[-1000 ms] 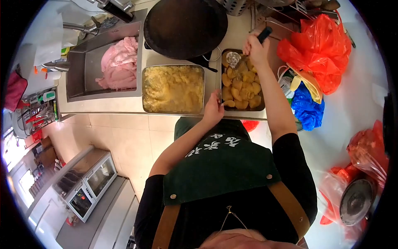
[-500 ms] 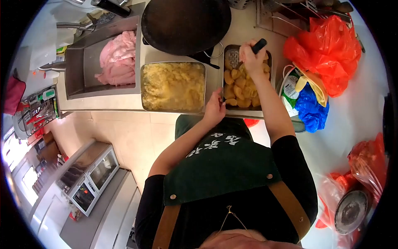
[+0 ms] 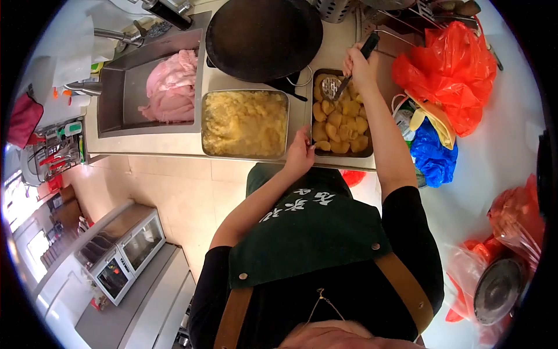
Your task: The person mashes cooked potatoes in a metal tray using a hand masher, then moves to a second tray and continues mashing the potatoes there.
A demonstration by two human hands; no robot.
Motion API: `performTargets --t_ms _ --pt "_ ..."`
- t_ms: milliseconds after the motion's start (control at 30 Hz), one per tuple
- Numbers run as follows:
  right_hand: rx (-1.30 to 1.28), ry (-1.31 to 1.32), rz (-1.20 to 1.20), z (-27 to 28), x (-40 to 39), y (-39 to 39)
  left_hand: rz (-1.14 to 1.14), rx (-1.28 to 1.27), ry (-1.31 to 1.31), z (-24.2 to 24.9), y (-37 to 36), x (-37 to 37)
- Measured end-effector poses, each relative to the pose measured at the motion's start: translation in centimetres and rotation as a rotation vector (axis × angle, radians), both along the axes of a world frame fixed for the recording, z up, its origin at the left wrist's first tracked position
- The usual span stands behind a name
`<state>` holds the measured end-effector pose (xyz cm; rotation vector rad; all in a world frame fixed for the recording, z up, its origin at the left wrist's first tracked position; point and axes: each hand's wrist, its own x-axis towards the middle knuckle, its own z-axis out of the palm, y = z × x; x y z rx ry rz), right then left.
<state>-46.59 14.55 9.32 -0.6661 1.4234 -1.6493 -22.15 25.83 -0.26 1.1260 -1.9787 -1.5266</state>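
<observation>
My right hand (image 3: 361, 68) is closed round the black handle of a potato masher (image 3: 332, 88). The masher's perforated metal head rests among the potato pieces near the upper left of a metal tray. Yellow potato chunks (image 3: 343, 122), largely whole, fill this tray (image 3: 351, 155). My left hand (image 3: 300, 156) grips the tray's lower left edge, its fingers partly hidden at the rim. To the left, a second metal tray (image 3: 244, 157) holds coarse yellow mashed potato (image 3: 244, 122).
A large dark wok (image 3: 264, 38) sits behind the trays. Left of it, raw pink meat (image 3: 171, 87) lies in the metal sink (image 3: 119, 110). Red (image 3: 450, 72) and blue plastic bags (image 3: 435, 152) crowd the right side. A perforated metal holder (image 3: 332, 10) stands at the back.
My right hand has moved up, and the masher's handle now tilts up to the right, with its head clearer to see. My left hand stays at the tray's edge. The view shifts slightly.
</observation>
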Motion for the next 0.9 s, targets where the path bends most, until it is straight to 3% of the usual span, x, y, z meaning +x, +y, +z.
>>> performTargets --t_ms 467,733,900 --pt "-0.051 0.081 0.084 -4.5 1.6 -0.2 0.052 0.13 0.046 -1.2 0.6 0.0" --pt "-0.12 0.118 0.125 0.3 4.1 4.9 0.041 0.027 -0.01 -0.5 0.1 -0.2" --pt "-0.104 0.095 0.122 -1.4 5.3 5.5 0.027 0.008 0.009 -0.3 0.2 -0.1"
